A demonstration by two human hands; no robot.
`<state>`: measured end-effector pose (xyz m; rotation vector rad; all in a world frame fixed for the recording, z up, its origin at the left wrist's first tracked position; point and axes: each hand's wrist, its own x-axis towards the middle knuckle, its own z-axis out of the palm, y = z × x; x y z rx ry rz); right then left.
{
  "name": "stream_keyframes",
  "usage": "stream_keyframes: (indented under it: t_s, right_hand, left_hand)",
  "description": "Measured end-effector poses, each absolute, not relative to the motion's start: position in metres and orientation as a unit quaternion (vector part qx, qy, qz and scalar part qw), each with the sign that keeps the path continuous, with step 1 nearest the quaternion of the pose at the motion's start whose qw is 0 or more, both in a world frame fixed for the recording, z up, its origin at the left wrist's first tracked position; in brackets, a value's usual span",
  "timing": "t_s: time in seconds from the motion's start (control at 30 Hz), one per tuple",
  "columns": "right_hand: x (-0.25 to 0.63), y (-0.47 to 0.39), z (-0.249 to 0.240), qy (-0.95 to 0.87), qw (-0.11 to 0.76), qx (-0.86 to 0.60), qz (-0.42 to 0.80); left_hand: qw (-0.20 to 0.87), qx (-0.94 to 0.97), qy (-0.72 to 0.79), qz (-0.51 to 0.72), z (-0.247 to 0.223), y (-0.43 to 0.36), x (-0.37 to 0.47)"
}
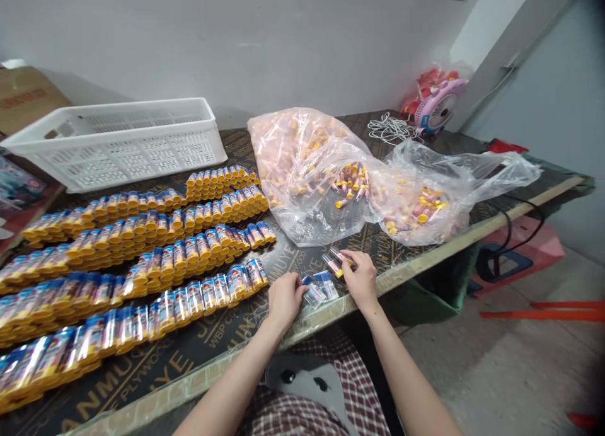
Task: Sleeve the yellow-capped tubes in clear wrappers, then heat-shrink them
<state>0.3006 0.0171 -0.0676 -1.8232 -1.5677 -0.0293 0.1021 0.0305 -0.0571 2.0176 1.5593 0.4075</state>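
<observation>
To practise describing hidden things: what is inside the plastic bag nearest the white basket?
The plastic bag holds many small tubes with yellow ends. Whatever lies deeper is covered by them and cannot be seen.

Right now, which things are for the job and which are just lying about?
Likely for the job:
little tubes at the right hand
clear packets by the left hand
packs in rows
plastic bags of tubes

Likely just lying about:
pink fan
white cord
cardboard box

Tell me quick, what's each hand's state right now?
Left hand: curled, at a clear packet; grip can't be told.
Right hand: fingers at small tubes; grip unclear.
</observation>
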Motion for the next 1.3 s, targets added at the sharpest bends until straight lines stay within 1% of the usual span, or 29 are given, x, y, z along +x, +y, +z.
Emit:
stream_keyframes:
  t_s: [0.17,0.3,0.43,0.5,0.57,0.63,0.67,0.7,0.77,0.87,1.07,1.2,1.3]
  right_hand:
    - [0.291,0.011,-0.069,-0.622,0.341,-0.705,-0.008]
    - [0.284,0.010,-0.068,-0.650,0.320,-0.689,0.008]
    - [0.283,0.007,-0.063,-0.643,0.343,-0.685,0.015]
    - [0.281,0.000,-0.057,-0.622,0.383,-0.682,0.034]
    - [0.276,-0.011,-0.048,-0.568,0.469,-0.670,0.096]
    - [0.270,-0.026,-0.038,-0.494,0.559,-0.644,0.168]
    - [0.267,-0.034,-0.033,-0.464,0.590,-0.633,0.188]
    - [0.265,-0.042,-0.028,-0.448,0.607,-0.629,0.189]
    - [0.261,-0.056,-0.018,-0.441,0.619,-0.629,0.165]
    - [0.255,-0.071,-0.007,-0.465,0.618,-0.619,0.138]
    - [0.244,-0.089,-0.007,-0.526,0.589,-0.605,0.102]
    - [0.240,-0.090,-0.011,-0.543,0.574,-0.604,0.109]
    - [0.238,-0.088,-0.014,-0.558,0.552,-0.604,0.140]
  left_hand:
    - [0.276,0.767,0.548,0.189,-0.061,0.027,0.101]
    - [0.293,0.749,0.554,0.214,-0.061,0.027,0.101]
    - [0.333,0.708,0.543,0.305,-0.058,0.029,0.103]
    - [0.390,0.653,0.535,0.367,-0.055,0.031,0.105]
    - [0.485,0.562,0.529,0.411,-0.051,0.034,0.107]
    - [0.598,0.454,0.510,0.420,-0.046,0.035,0.108]
    - [0.647,0.404,0.495,0.417,-0.043,0.035,0.109]
    - [0.684,0.361,0.482,0.412,-0.040,0.035,0.109]
    - [0.725,0.298,0.467,0.409,-0.034,0.033,0.111]
    - [0.740,0.253,0.465,0.415,-0.027,0.029,0.112]
    - [0.715,0.235,0.488,0.442,-0.018,0.026,0.110]
    - [0.702,0.238,0.495,0.453,-0.018,0.024,0.109]
    - [0.690,0.268,0.491,0.460,-0.019,0.021,0.109]
